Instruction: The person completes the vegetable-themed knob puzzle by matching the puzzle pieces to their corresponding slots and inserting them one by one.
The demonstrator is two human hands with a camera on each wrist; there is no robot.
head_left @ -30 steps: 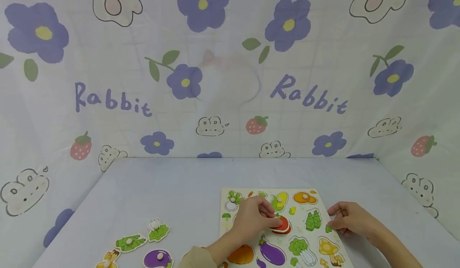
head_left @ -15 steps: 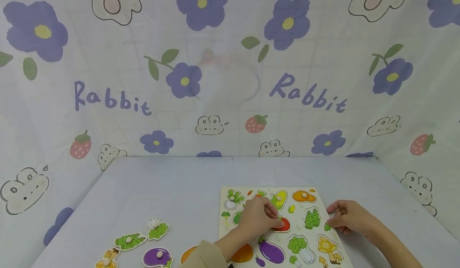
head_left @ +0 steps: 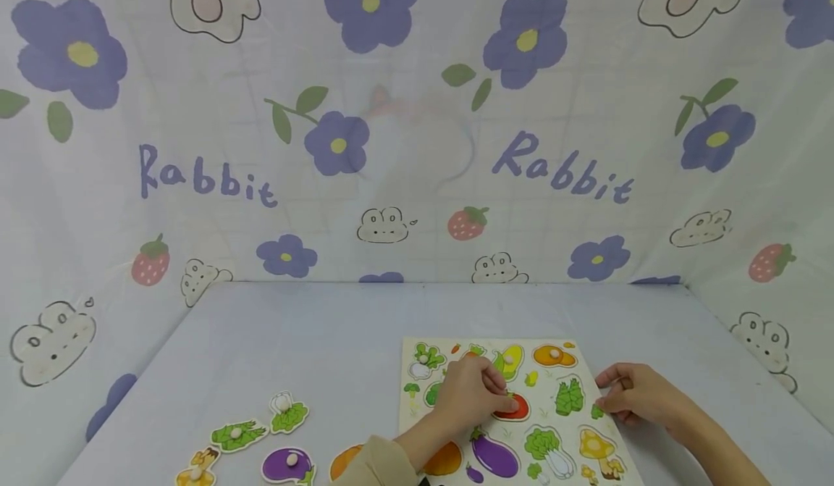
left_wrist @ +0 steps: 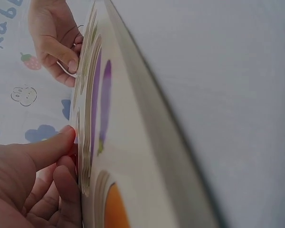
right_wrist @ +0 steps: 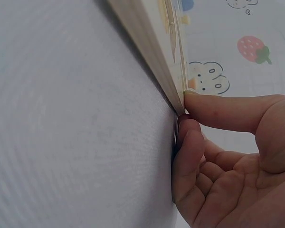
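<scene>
A flat wooden vegetable puzzle board (head_left: 541, 392) lies on the table in the head view. My left hand (head_left: 465, 397) reaches over it and pinches the red tomato puzzle piece (head_left: 517, 408) by its top, where fingertips hide the knob. The tomato piece lies flat in its recess. In the left wrist view my left hand (left_wrist: 42, 175) has thumb and fingers close against the board face. My right hand (head_left: 641, 399) grips the board's right edge, thumb above and fingers below; the right wrist view shows this pinch on the board's edge (right_wrist: 154, 57).
Loose knobbed pieces lie left of the board: a white-and-green cabbage (head_left: 287, 413), green asparagus (head_left: 237, 435), a yellow mushroom (head_left: 198, 469) and a purple eggplant (head_left: 288, 466). An orange piece (head_left: 345, 461) is partly behind the left sleeve. A patterned curtain (head_left: 417, 145) stands behind the table.
The tomato piece sat offset with its pale edge showing; it has dropped level into the tomato recess. My left hand shifted slightly with it. The right hand stays on the board's edge.
</scene>
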